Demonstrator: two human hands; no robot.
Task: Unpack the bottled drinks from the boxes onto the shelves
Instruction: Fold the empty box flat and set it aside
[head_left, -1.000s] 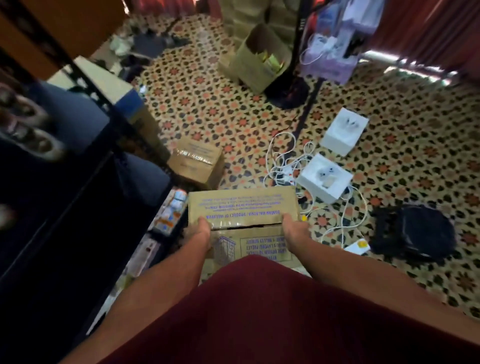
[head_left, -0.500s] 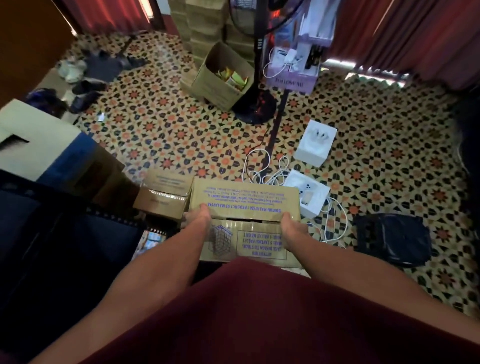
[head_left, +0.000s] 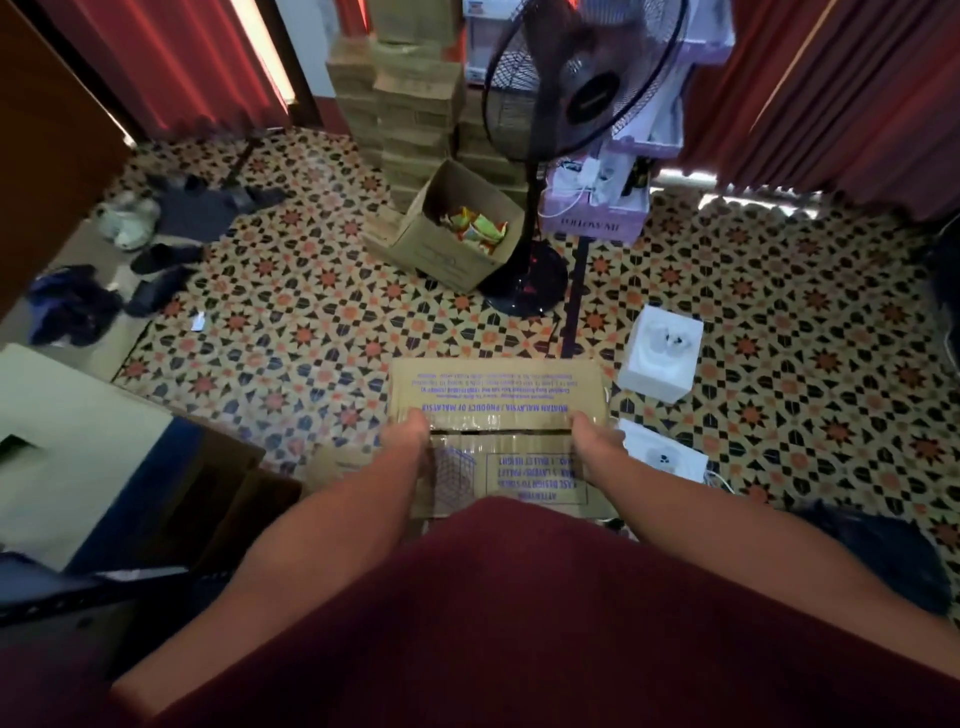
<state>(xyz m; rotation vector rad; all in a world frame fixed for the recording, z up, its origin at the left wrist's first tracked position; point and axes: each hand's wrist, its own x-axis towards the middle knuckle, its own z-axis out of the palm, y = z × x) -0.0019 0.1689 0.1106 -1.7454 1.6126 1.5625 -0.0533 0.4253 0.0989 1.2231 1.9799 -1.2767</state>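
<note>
While left grip (head_left: 406, 435), right grip (head_left: 596, 441) clasp box (head_left: 496, 392), thumbs atop.

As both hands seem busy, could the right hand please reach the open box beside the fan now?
Probably not: the right hand grips the printed carton, and the open box lies well beyond it.

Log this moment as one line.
left hand: grips cardboard box left edge | right hand: grips right edge | cardboard box: flaps closed

Single head view, looking steeply down, forward; floor (head_left: 311, 322) below.
</note>
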